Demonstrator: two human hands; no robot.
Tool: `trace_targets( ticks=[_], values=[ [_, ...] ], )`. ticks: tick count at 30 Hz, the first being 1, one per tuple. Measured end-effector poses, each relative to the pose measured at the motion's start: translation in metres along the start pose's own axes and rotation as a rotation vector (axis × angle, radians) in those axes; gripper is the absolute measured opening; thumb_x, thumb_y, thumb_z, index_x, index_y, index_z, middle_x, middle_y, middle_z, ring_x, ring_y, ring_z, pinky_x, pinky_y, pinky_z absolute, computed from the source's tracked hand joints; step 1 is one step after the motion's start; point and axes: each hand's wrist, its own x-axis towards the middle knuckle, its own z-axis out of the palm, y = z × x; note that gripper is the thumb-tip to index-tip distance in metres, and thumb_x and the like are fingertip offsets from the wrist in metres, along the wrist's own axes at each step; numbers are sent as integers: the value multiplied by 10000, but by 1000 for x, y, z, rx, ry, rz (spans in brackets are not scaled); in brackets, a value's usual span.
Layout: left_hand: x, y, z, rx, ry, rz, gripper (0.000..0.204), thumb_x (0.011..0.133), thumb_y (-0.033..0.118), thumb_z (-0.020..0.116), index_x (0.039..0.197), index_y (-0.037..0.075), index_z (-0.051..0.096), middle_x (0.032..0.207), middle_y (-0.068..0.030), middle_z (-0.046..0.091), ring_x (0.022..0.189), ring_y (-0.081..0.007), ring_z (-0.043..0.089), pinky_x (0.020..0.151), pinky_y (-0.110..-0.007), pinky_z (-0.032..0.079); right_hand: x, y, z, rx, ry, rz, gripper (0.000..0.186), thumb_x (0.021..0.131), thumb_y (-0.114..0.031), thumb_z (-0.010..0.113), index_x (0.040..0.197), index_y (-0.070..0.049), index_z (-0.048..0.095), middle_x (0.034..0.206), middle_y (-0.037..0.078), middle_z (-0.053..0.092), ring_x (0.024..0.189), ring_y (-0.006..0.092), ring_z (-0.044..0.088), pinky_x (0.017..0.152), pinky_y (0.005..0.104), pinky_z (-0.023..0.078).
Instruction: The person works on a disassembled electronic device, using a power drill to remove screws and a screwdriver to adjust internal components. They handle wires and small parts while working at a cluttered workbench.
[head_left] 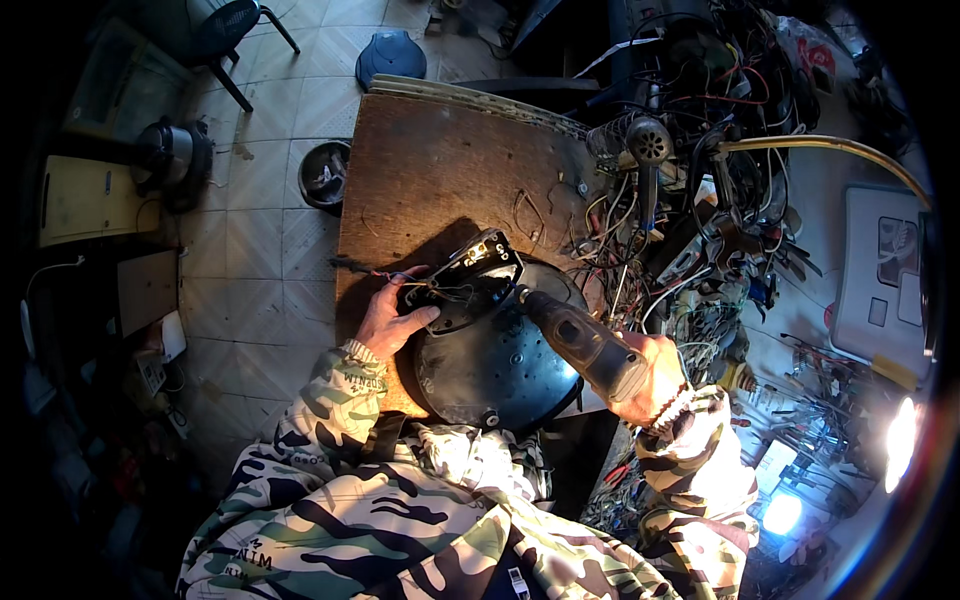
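A dark round appliance base (490,365) with small holes lies at the near edge of the wooden board. On its upper left rests a black bracket-like part (465,275) with metal terminals and several thin wires. My left hand (385,318) is closed on the left end of this part, thumb on top, beside the wires. In my right hand (652,380) is a dark handheld power screwdriver (580,340), its fingers wrapped round the rear. The tool's tip points up and left, close to the right end of the bracket-like part; whether it touches is too small to tell.
A brown wooden board (440,160) reaches away from me. Tangled wires and tools, with a perforated metal nozzle (650,145), crowd the right side. A black bucket (324,175) stands on the tiled floor at left, below a dark chair (225,28). A bright lamp (900,445) glares at far right.
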Motion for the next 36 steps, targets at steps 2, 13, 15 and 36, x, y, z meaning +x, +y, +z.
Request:
trace_targets(
  ticks=[2, 13, 15, 36],
  values=[
    [0, -2, 0, -29, 4, -16, 654, 826, 187, 823, 1370, -9, 518, 1219, -71, 649, 1142, -143, 564, 1040, -303, 413, -3, 0, 0, 19, -3, 3, 229, 746, -155, 729, 958, -74, 696, 762, 128, 672, 648, 356, 678, 582, 407, 550],
    [-2, -1, -3, 55, 5, -10, 738, 805, 325, 827, 1381, -11, 509, 1237, -88, 639, 1181, -159, 559, 1064, -328, 401, -41, -32, 3, 37, -27, 36, 293, 761, -203, 764, 1030, -94, 726, 818, 101, 713, 695, 277, 711, 617, 360, 555],
    [0, -3, -3, 14, -22, -30, 740, 805, 326, 825, 1379, -16, 509, 1240, -92, 637, 1184, -164, 559, 1065, -332, 402, -46, -49, 8, -57, -98, 9, 318, 772, -284, 781, 1020, -99, 708, 795, 78, 702, 673, 265, 699, 615, 352, 553],
    [3, -21, -8, 12, -29, 0, 772, 792, 372, 831, 1378, -16, 512, 1268, -105, 618, 1219, -188, 541, 1083, -349, 388, -24, -53, 50, 203, 19, -71, 240, 794, -215, 762, 982, -75, 711, 803, 78, 679, 671, 280, 682, 590, 349, 548]
  ],
)
